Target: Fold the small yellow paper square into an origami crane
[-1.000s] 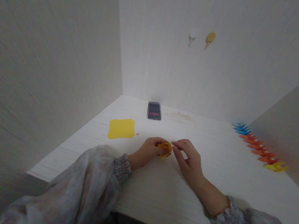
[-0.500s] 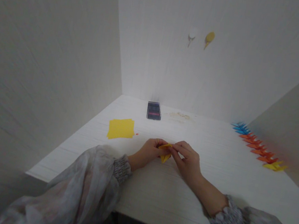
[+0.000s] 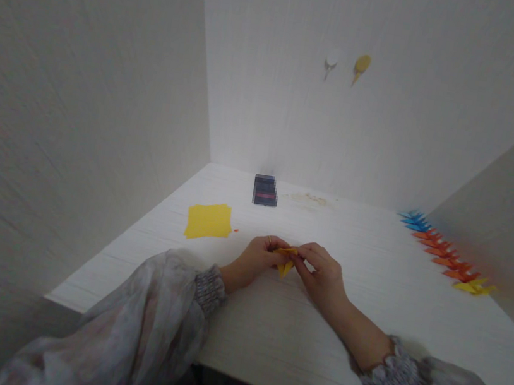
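Note:
A small folded piece of yellow origami paper (image 3: 284,268) is pinched between both hands above the white table, one pointed end facing down toward me. My left hand (image 3: 257,257) grips its left side, with a ring on one finger. With thumb and fingertips, my right hand (image 3: 322,273) holds the upper right edge of the same paper. The fingers cover much of the folds. To the left lies a stack of yellow paper sheets (image 3: 209,221), slightly fanned, with a tiny orange scrap (image 3: 236,230) beside it.
Along the right side runs a row of folded paper cranes: blue (image 3: 414,221), orange-red (image 3: 444,254) and yellow (image 3: 476,286). A dark pixelated object (image 3: 265,191) lies near the back wall. Two hooks, one white (image 3: 331,61) and one yellow (image 3: 362,65), hang on that wall.
The folded yellow paper has tilted slightly between my fingers, and its lower point sits a little higher and further right. Both hands keep their hold; the other things stay put.

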`<state>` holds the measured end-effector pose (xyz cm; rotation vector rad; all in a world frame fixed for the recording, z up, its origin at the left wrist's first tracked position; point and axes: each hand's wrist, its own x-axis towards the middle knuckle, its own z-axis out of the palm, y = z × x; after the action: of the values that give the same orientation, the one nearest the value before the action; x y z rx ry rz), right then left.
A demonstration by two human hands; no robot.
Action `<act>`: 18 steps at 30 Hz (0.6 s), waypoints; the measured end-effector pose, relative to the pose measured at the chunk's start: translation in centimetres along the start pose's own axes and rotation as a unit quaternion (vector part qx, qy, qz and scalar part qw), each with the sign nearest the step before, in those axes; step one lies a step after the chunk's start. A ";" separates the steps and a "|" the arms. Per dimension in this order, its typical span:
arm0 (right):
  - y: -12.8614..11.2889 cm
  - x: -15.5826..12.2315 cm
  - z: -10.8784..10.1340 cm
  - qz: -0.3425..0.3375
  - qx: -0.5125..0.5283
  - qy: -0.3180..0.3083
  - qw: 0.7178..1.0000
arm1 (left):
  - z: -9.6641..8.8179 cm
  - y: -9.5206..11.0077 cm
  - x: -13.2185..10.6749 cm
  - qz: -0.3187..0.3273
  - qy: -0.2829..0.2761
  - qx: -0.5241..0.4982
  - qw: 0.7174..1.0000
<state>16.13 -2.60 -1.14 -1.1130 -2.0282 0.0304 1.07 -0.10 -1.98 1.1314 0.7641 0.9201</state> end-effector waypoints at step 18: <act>0.6 -0.1 0.0 -0.062 -0.022 -0.012 0.998 | 0.0 0.3 0.0 0.003 0.022 -0.001 1.000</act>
<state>16.55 -2.35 -1.46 -1.0150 -2.1247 -0.0655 0.97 -0.04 -1.71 1.1153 0.7961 0.9521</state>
